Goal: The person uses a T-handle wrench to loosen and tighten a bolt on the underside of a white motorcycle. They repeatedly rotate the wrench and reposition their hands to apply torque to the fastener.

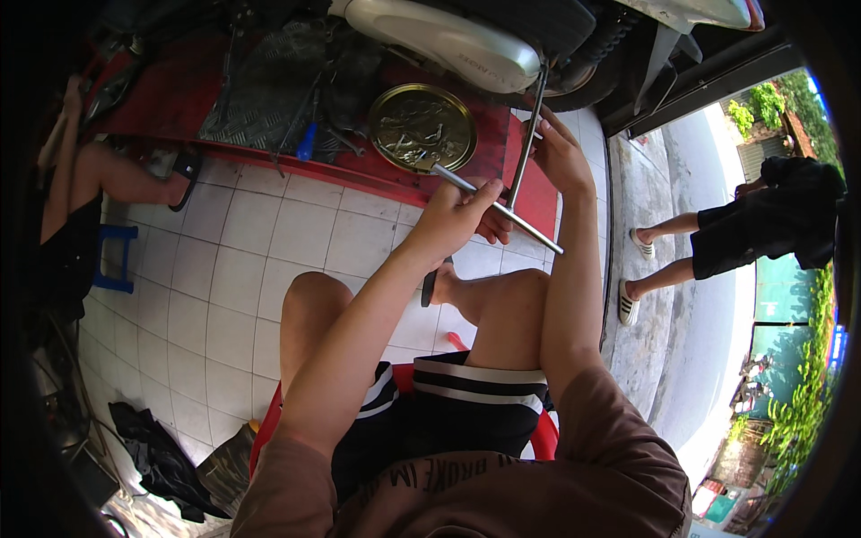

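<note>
hands (507, 184) grip t-handle wrench (520, 166): left on crossbar, right on shaft.

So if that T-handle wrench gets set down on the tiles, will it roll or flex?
The T-handle wrench looks like bare metal rod, so probably stiff and fairly heavy for its slimness. Its crossbar, gripped by the left hand, should stop rolling. The polished shaft under the right hand may be slippery.

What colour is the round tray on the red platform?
Brass-gold, seen in the head view: round tray on the red platform.
</note>
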A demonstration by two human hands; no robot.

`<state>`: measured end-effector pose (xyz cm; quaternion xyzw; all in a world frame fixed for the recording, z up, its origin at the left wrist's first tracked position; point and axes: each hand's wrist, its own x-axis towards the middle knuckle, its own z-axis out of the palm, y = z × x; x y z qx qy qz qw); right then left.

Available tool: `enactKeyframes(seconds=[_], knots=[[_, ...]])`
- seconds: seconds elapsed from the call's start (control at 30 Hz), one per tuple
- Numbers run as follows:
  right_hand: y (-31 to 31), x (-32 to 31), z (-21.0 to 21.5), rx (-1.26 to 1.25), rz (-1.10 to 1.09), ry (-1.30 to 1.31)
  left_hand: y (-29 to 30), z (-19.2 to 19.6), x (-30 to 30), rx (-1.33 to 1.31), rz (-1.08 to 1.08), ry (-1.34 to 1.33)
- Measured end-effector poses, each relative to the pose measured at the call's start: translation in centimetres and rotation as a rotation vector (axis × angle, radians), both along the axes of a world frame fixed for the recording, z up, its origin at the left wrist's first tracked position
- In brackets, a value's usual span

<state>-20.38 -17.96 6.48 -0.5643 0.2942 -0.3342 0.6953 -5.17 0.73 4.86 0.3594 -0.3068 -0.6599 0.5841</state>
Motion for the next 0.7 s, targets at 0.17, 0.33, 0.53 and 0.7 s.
enactKeyframes(seconds=[0.17,0.33,0.53,0.7], knots=[[0.1,0.5,-1.2,0.068,0.0,-0.215,-0.1,-0.3,-1.3,0.011,-0.066,0.213],[0.1,1.5,-2.6,0.195,-0.062,-0.455,-0.3,-1.5,-3.6,0.043,-0.085,0.206],[-0.2,2.0,-2.9,0.2,-0.134,-0.476,-0.2,-1.3,-3.2,0.055,-0.071,0.236],[-0.2,2.5,-2.9,0.302,-0.138,-0.555,-0.3,-2.1,-4.2,0.097,-0.121,0.379]])
